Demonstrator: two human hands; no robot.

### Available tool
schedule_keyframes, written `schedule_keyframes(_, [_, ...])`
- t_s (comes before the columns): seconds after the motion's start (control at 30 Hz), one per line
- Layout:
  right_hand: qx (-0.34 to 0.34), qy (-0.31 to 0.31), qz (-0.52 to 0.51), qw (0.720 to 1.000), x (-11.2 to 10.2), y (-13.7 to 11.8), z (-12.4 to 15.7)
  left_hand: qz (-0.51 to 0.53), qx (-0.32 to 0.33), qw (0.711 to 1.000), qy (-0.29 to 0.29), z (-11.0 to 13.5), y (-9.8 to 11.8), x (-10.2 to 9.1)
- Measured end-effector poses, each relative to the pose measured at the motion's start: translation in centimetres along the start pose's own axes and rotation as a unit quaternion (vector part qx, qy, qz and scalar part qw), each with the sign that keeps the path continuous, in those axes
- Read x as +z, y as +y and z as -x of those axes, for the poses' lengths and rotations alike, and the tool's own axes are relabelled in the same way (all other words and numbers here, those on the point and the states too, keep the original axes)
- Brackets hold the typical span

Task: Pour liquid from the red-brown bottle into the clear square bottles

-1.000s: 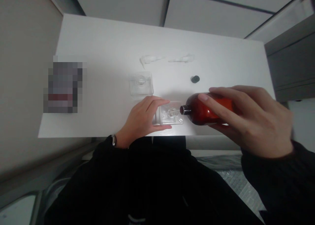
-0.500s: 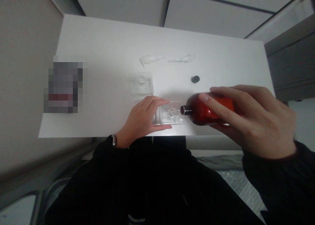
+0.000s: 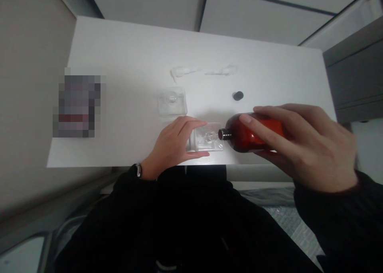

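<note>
My right hand (image 3: 311, 145) is wrapped around a reddish-brown bottle (image 3: 242, 135), which lies tipped on its side with its uncapped mouth pointing left. The mouth is right by the round opening of a clear plastic box (image 3: 206, 145). Whether liquid is flowing is hard to make out. My left hand (image 3: 175, 141) holds that box from the left, its thumb and fingers on opposite sides. A similar clear box (image 3: 172, 105) with a round opening stands just beyond my left hand. Farther right lies a small dark cap (image 3: 238, 95).
Two slender, whitish clear plastic pieces (image 3: 185, 71) lie toward the back of the white table (image 3: 125, 57). A pixelated dark item (image 3: 76, 105) is at the left. The table's front edge runs close to my body, and pale panels stand behind it.
My right hand and the bottle have shifted very slightly left. A short clear streak seen earlier at the bottle's mouth is less distinct now. My left hand keeps its place.
</note>
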State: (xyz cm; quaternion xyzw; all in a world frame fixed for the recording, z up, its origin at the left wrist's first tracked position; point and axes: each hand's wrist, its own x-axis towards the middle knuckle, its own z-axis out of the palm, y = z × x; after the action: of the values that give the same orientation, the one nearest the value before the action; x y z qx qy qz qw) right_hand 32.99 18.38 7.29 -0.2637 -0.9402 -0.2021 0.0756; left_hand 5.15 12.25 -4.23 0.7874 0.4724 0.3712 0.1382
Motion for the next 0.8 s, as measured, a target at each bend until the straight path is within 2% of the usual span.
schedule_keyframes(0.8, [-0.002, 0.002, -0.013, 1.0, -0.31, 0.15, 0.03, 0.004, -0.006, 1.0, -0.007, 0.02, 0.03, -0.04])
